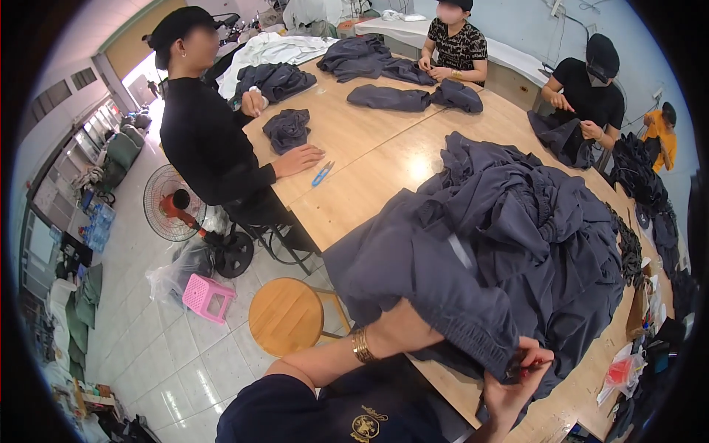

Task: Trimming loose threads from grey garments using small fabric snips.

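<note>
A dark grey garment [413, 269] with a gathered elastic edge is spread over my left hand [405, 325]. That hand reaches in under the cloth, so its fingers are hidden; a gold bracelet circles the wrist. My right hand [509, 387] is closed at the right end of the elastic edge. Between its fingers is a small red-handled tool [526, 369], which looks like thread snips, partly covered by the fingers. Right behind the held garment rises a large heap of the same dark grey garments [532, 214] on the wooden table [377, 177].
Blue thread snips [323, 173] lie near a co-worker [214, 133] standing at the left. Two more people sit along the far side with dark garments. On the floor are a round wooden stool [286, 316], a pink plastic stool [208, 297] and a fan [176, 203].
</note>
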